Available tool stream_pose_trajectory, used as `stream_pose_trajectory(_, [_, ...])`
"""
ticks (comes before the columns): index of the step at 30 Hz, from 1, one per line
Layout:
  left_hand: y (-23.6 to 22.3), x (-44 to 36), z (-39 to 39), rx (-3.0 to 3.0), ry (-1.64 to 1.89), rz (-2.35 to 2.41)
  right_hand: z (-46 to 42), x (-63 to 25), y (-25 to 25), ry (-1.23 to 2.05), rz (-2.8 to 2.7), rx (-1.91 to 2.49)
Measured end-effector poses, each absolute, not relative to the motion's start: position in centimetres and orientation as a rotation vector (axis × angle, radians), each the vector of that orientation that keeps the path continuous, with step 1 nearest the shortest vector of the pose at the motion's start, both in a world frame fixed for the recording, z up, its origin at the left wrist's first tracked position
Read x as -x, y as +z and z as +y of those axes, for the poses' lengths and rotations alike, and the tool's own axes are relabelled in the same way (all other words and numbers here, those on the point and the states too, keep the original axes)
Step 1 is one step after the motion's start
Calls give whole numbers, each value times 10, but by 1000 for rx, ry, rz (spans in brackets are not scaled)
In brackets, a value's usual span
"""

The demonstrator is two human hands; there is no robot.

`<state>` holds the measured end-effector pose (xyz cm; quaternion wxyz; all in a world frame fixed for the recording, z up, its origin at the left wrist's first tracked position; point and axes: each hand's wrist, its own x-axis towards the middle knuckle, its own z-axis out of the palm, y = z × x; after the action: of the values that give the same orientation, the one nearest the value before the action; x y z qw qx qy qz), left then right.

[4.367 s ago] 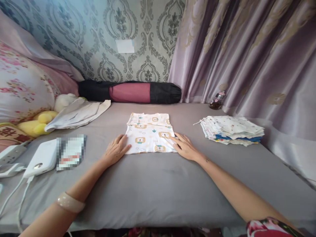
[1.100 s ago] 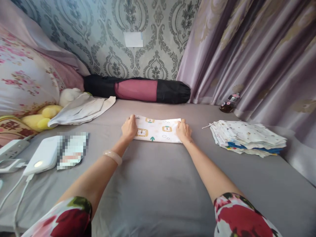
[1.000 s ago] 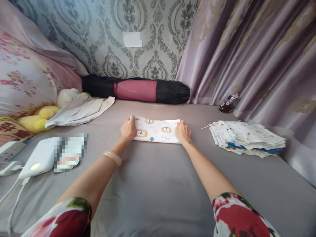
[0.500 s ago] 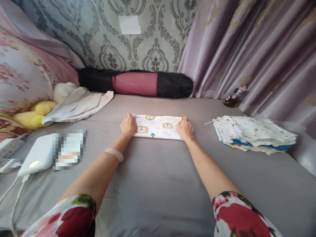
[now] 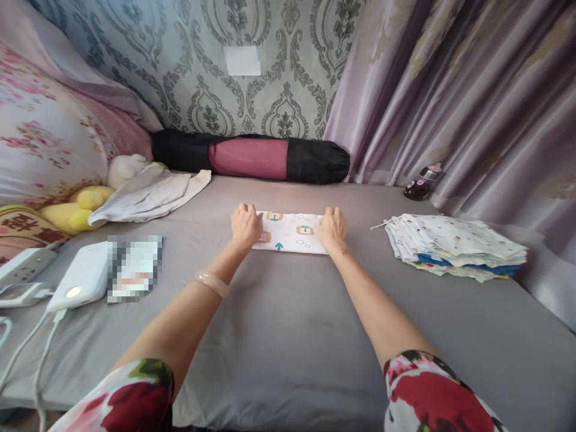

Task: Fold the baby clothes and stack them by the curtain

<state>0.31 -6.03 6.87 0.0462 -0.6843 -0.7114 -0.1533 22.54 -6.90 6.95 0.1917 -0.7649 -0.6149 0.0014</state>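
A folded white cloth [image 5: 290, 235] printed with tan animal faces, a green arrow-like plant and small ovals lies in a flat strip on the grey sheet. At its left end, my left hand [image 5: 246, 227] has its fingers curled over the fabric. My right hand [image 5: 333, 229] grips the opposite end in the same way, knuckles up. The fingertips of both hands are hidden. To the right sits a stack of folded printed cloths [image 5: 454, 243], with blue fabric showing in its lower layers.
A black and maroon rolled bag [image 5: 249, 158] lies along the wall. A dark bottle [image 5: 423, 182] stands by the curtain. On the left are a crumpled pale cloth [image 5: 150, 195], a yellow plush toy [image 5: 76, 211], a white power bank [image 5: 83, 276] with cables and a power strip [image 5: 27, 267].
Both hands have moved a little inward over the cloth's ends, with knuckles raised, covering more of the print. The cloth stays in place on the bed; the camera view has shifted slightly.
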Motion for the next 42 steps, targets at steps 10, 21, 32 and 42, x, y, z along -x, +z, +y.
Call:
stream_pose_trajectory(10, [44, -47, -66, 2555, -229, -1894, -78, -164, 52, 154, -2253, 1780])
stream_pose_trajectory(21, [29, -35, -62, 2468, -322, -1977, -76, -167, 39, 98, -2223, 1865])
stream_pose_trajectory(32, [28, -5, -62, 2244, -366, -2135, -74, -182, 33, 95, -1997, 2103])
stream_pose_trajectory(42, [37, 23, -59, 2420, -272, -2113, -73, -208, 38, 190, -1836, 2305])
